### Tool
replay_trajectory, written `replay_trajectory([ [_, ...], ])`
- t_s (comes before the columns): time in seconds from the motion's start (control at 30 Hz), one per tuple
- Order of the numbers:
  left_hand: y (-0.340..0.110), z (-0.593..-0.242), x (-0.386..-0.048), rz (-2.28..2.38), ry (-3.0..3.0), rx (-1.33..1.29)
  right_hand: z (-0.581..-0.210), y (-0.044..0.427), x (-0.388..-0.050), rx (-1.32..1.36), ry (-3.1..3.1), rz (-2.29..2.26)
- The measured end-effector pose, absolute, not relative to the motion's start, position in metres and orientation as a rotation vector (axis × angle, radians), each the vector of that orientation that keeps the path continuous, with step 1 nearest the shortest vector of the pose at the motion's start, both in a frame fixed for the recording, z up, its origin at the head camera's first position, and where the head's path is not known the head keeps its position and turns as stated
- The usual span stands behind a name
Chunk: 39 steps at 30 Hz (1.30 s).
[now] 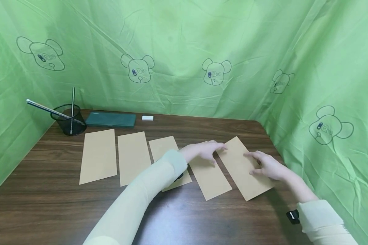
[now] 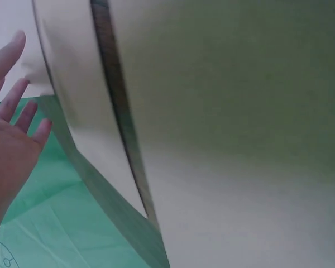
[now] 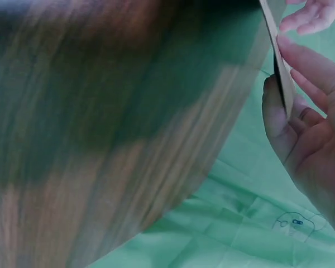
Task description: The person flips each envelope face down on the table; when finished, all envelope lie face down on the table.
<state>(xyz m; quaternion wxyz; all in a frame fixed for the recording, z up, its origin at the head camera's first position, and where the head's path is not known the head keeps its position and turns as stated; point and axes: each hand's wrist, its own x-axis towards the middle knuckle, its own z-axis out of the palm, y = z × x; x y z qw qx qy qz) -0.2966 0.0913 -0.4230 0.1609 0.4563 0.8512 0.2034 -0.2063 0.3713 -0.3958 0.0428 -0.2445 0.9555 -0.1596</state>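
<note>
Several tan, envelope-sized paper pieces lie in a row on the table. My right hand [image 1: 268, 165] is at the rightmost paper piece [image 1: 240, 170], thumb and fingers at its right side. In the right wrist view this paper piece [image 3: 285, 78] appears nearly edge-on between the thumb and fingers of my right hand [image 3: 318, 117]. Reaching across, my left hand [image 1: 205, 149] has extended fingers near that piece's upper left edge, with its thumb over the neighbouring paper piece [image 1: 210, 180]. The left wrist view shows my left hand [image 2: 11, 139] with fingers spread.
Along the back stand a black mesh pen cup [image 1: 70, 119] holding pencils, a dark green flat case [image 1: 111, 119] and a white eraser [image 1: 147, 118]. Left of my hands lie more paper pieces, including the far left piece [image 1: 98, 156]. Green curtains [image 1: 178, 51] border the wooden table [image 1: 49, 204].
</note>
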Motion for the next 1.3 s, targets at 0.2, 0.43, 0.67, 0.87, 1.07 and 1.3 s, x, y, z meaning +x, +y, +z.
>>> replay_trajectory([
  [0.2,0.092,-0.431,-0.294,0.501,2.416,1.314,-0.409,0.374,-0.205,-0.683,2.875,-0.441],
  [0.43,0.093,-0.437,-0.29,0.379,2.45,1.347,-0.424,0.374,-0.204,-0.693,2.831,-0.472],
  [0.67,0.091,-0.439,-0.287,0.344,2.462,1.358,-0.427,0.373,-0.208,-0.703,2.843,-0.406],
  [0.87,0.09,-0.438,-0.287,0.335,2.477,1.346,-0.426,0.375,-0.215,-0.748,2.845,-0.362],
  [1.07,0.081,-0.421,-0.282,0.33,2.544,1.351,-0.413,0.368,-0.222,-0.713,2.874,-0.326],
  [1.3,0.051,-0.381,-0.272,0.339,2.728,1.322,-0.38,0.346,-0.229,-0.701,2.994,-0.267],
])
